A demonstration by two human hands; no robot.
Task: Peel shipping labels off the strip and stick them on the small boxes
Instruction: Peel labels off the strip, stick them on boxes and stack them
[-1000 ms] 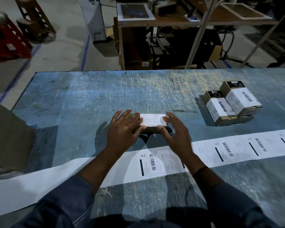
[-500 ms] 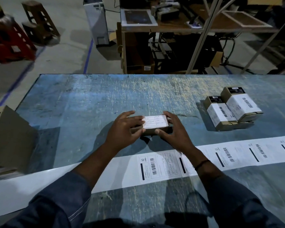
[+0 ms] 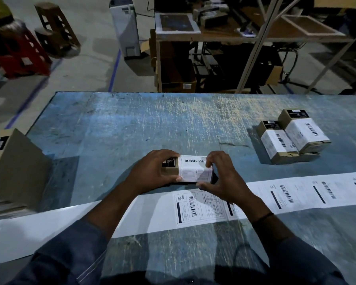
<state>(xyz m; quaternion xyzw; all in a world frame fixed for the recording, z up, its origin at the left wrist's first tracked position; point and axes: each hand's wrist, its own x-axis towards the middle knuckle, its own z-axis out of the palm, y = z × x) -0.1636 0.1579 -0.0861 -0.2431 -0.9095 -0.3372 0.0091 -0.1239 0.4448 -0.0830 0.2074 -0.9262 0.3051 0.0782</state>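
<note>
A small brown box (image 3: 170,170) with a white shipping label (image 3: 194,169) wrapped over it is tilted up off the blue table between my hands. My left hand (image 3: 150,171) grips its left end, fingers curled over the top. My right hand (image 3: 220,177) pinches its right end, thumb below and fingers on top. A long white label strip (image 3: 296,192) runs across the table just in front of the box, with several printed labels on it. Two labelled small boxes (image 3: 292,136) lie at the right.
A large open cardboard box (image 3: 14,165) stands at the table's left edge. The worn blue table top (image 3: 152,124) stretches behind my hands. Beyond the far edge are shelving, a white unit (image 3: 124,27) and red and brown stools on the floor.
The box lay flat under my pressing fingers; now both hands hold its ends and it is tipped up, its top face showing toward me. The camera view has shifted slightly down.
</note>
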